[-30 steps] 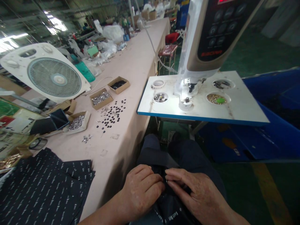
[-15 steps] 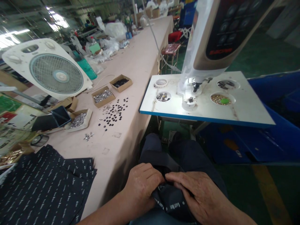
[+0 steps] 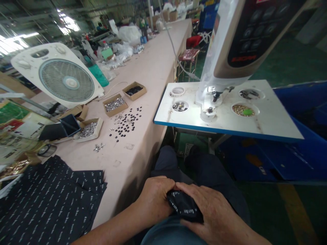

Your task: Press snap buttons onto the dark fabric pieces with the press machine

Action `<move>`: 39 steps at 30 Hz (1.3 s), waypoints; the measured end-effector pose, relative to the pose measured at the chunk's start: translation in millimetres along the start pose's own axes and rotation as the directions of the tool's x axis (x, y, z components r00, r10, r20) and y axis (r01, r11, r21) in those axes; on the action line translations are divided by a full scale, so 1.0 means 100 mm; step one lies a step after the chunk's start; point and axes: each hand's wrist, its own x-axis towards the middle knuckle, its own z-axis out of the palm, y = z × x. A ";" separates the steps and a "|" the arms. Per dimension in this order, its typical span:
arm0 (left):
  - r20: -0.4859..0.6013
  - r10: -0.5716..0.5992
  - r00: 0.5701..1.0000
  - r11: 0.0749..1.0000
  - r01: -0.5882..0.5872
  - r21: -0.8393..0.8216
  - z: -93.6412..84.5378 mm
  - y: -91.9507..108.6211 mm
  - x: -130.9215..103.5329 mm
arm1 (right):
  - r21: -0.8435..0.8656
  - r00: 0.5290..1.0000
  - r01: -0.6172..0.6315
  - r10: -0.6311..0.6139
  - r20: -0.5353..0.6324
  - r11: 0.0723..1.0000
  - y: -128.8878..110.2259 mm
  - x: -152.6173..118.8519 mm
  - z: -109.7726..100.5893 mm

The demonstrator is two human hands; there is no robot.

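Over my lap, my left hand (image 3: pixel 157 195) and my right hand (image 3: pixel 213 209) grip a piece of black fabric (image 3: pixel 186 206) printed with small white lettering. My left fingers are curled round its left edge. The right hand wraps its other side, thumb low and fingers on top, and the fingertips of both hands meet at the upper edge. Just below the fabric is a rounded blue-grey surface (image 3: pixel 171 234). More black printed fabric (image 3: pixel 51 204) lies on the table at the left, apart from my hands.
Ahead stands a snap-fastening machine (image 3: pixel 230 61) over a white worktop (image 3: pixel 176 117) with cups of small parts. On the long table (image 3: pixel 153 68) are a box fan (image 3: pixel 67 80), cardboard boxes (image 3: pixel 116 105) of metal pieces and scattered black snaps (image 3: pixel 126 126). Blue bins (image 3: pixel 276 156) stand at right.
My hands have drawn together at the fabric's top edge, and the fabric is now bunched smaller between them. The rounded blue-grey surface shows more. The whole view has shifted slightly.
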 end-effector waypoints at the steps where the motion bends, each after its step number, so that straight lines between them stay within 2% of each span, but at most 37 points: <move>1: 0.006 -0.021 1.000 1.000 0.021 -0.004 -0.01 0.01 0.01 | -0.006 1.000 0.010 -0.011 -0.020 1.000 0.02 0.00 0.04; 5: 0.052 -0.083 0.995 0.996 0.084 -0.016 -0.05 0.05 0.05 | 0.004 0.995 0.038 -0.037 -0.094 0.999 0.07 0.02 0.09; 8: 0.118 -0.125 0.985 0.990 0.132 -0.056 -0.10 0.08 0.08 | 0.092 0.998 -0.040 0.045 -0.048 0.995 0.04 0.07 0.01; 13: 0.319 -0.194 0.928 0.917 0.287 -0.276 -0.21 0.08 0.14 | 0.379 0.975 -0.217 0.218 0.043 0.899 -0.07 0.20 -0.19; 18: 0.468 -0.155 0.870 0.851 0.358 -0.384 -0.31 0.03 0.23 | 0.509 0.957 -0.286 0.273 0.102 0.812 -0.11 0.28 -0.36; 26: 0.509 -0.148 0.848 0.820 0.393 -0.416 -0.31 0.01 0.21 | 0.526 0.940 -0.338 0.308 0.146 0.780 -0.08 0.29 -0.38; 32: 0.489 -0.225 0.843 0.778 0.457 -0.430 -0.21 0.02 0.18 | 0.465 0.946 -0.318 0.311 0.095 0.826 -0.07 0.27 -0.37; 39: 0.470 -0.229 0.853 0.730 0.469 -0.496 -0.14 0.05 0.17 | 0.390 0.947 -0.314 0.316 0.061 0.866 -0.08 0.27 -0.37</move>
